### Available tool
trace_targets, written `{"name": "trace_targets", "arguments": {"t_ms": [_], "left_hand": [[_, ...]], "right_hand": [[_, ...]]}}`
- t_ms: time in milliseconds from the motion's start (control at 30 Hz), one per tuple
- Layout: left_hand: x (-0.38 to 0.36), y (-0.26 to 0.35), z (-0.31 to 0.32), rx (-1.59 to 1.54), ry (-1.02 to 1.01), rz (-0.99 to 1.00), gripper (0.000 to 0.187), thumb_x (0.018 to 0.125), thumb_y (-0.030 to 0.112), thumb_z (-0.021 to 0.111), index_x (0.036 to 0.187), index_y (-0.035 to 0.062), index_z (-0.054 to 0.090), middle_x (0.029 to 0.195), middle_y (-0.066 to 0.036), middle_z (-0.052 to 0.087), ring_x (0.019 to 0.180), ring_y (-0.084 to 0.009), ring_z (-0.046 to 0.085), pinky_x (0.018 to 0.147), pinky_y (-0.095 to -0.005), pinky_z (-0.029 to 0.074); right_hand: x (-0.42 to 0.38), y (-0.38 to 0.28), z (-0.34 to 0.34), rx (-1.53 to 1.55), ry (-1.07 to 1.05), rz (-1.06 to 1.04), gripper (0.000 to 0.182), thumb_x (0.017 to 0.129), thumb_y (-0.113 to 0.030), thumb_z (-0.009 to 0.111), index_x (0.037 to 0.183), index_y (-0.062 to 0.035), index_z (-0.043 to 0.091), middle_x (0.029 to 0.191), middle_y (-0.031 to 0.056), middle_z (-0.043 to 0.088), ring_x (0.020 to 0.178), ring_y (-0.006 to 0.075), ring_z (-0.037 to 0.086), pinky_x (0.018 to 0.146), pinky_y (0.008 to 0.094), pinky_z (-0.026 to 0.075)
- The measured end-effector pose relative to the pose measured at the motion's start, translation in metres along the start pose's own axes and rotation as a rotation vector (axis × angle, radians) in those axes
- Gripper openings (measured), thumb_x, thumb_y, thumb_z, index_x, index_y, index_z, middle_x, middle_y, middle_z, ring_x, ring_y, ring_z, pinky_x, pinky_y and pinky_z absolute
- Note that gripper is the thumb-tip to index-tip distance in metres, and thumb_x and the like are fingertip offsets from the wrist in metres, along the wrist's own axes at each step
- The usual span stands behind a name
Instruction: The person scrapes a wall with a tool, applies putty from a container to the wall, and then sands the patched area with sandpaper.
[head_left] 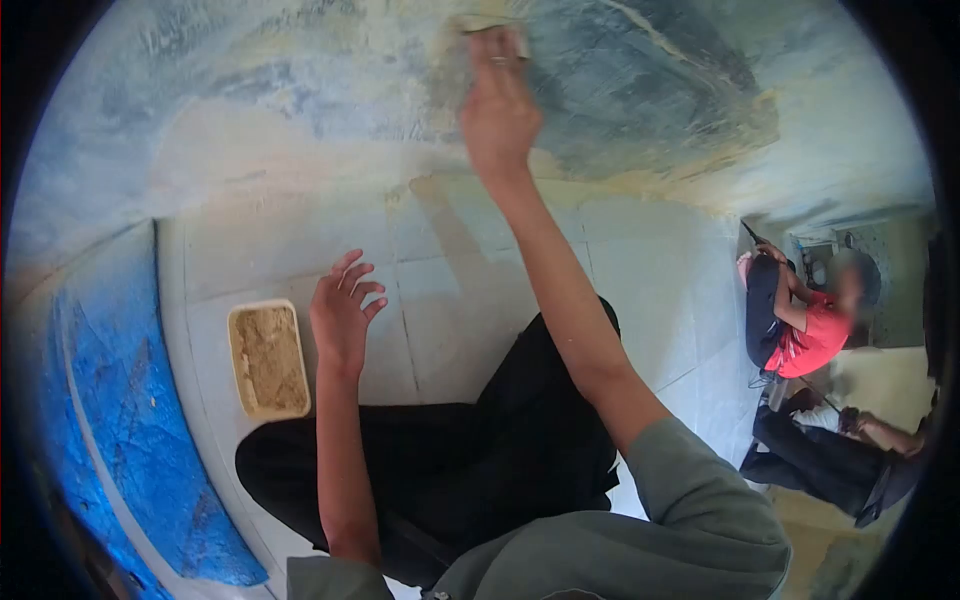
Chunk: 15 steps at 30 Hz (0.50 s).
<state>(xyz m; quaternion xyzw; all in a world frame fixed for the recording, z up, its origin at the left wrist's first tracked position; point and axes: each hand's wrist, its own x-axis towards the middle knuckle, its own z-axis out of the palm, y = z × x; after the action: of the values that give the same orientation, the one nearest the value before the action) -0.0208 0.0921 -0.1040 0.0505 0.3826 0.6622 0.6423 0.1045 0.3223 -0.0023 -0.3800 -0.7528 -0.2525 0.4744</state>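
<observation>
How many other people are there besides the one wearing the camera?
2, both at the right edge: one person in a red shirt crouching by the wall, and another person in dark trousers just below, only partly in view. More may be hidden beyond the edge.

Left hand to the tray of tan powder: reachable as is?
Probably yes. The left hand hovers open just right of the tray, with only bare floor between; the right hand is up at the wall.

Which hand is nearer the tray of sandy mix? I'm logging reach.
Left. The left hand hovers open just right of the tray; the right hand is raised far above, pressing a tool against the wall.
</observation>
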Motion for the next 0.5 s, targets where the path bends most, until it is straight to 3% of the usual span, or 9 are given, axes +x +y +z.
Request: {"name": "trace_targets", "arguments": {"t_ms": [33,100,167,233,367,433,500], "left_hand": [[0.001,-0.002,0.002,-0.008,-0.019,-0.003,0.046,0.094,0.029,0.039,0.13,0.0028,0.049,0.105,-0.007,0.056,0.087,-0.0187,0.056,0.077,-0.0318,0.047],[-0.002,-0.007,-0.004,-0.011,-0.026,0.009,0.047,0.094,0.03,0.039,0.131,0.002,0.048,0.108,-0.008,0.057,0.089,-0.019,0.056,0.079,-0.0323,0.047],[0.0,-0.004,-0.007,0.035,-0.029,0.041,0.047,0.094,0.031,0.039,0.13,0.0014,0.048,0.108,-0.009,0.057,0.089,-0.0193,0.056,0.08,-0.0333,0.047],[-0.002,-0.001,-0.007,0.063,-0.002,0.048,0.047,0.094,0.031,0.039,0.129,0.0012,0.049,0.108,-0.009,0.057,0.088,-0.0194,0.056,0.08,-0.0338,0.047],[0.0,-0.005,0.001,0.056,-0.031,-0.001,0.046,0.093,0.03,0.04,0.127,0.0012,0.051,0.106,-0.009,0.056,0.087,-0.0189,0.056,0.079,-0.0336,0.047],[0.002,-0.007,0.004,0.05,-0.028,-0.037,0.046,0.092,0.03,0.04,0.126,0.0012,0.051,0.106,-0.009,0.056,0.087,-0.0186,0.056,0.079,-0.0332,0.048],[0.0,-0.008,0.002,0.048,-0.027,-0.044,0.046,0.092,0.03,0.039,0.125,0.0015,0.051,0.106,-0.009,0.056,0.086,-0.0184,0.056,0.078,-0.0331,0.048]], "right_hand": [[-0.003,0.002,0.005,0.021,-0.027,0.001,0.054,0.077,0.001,0.056,0.129,-0.0129,0.058,0.125,0.0112,0.061,0.118,0.0264,0.057,0.094,0.0357,0.049],[-0.015,-0.001,0.016,0.151,-0.102,-0.093,0.057,0.084,-0.018,0.06,0.138,-0.0103,0.047,0.135,0.0145,0.054,0.13,0.0302,0.047,0.104,0.0502,0.039],[0.008,-0.019,-0.012,0.094,-0.063,-0.151,0.039,0.084,-0.006,0.057,0.123,-0.0014,0.056,0.122,0.0155,0.06,0.107,0.0336,0.06,0.087,0.0379,0.048],[0.003,-0.016,-0.009,0.081,-0.084,-0.009,0.06,0.088,-0.011,0.054,0.143,0.0002,0.036,0.142,0.0192,0.044,0.127,0.0354,0.047,0.103,0.0416,0.039],[-0.015,-0.032,0.012,0.007,-0.032,-0.127,0.064,0.089,-0.017,0.054,0.146,-0.0005,0.03,0.148,0.022,0.034,0.137,0.0377,0.033,0.11,0.0485,0.029],[-0.022,-0.04,0.01,0.084,-0.34,-0.142,0.069,0.089,-0.022,0.056,0.147,-0.0011,0.027,0.153,0.022,0.023,0.143,0.0376,0.018,0.113,0.056,0.017],[-0.012,-0.029,0.008,-0.011,-0.296,-0.086,0.072,0.088,-0.026,0.058,0.148,-0.0013,0.026,0.154,0.0214,0.022,0.144,0.0366,0.017,0.113,0.0572,0.015]]}}
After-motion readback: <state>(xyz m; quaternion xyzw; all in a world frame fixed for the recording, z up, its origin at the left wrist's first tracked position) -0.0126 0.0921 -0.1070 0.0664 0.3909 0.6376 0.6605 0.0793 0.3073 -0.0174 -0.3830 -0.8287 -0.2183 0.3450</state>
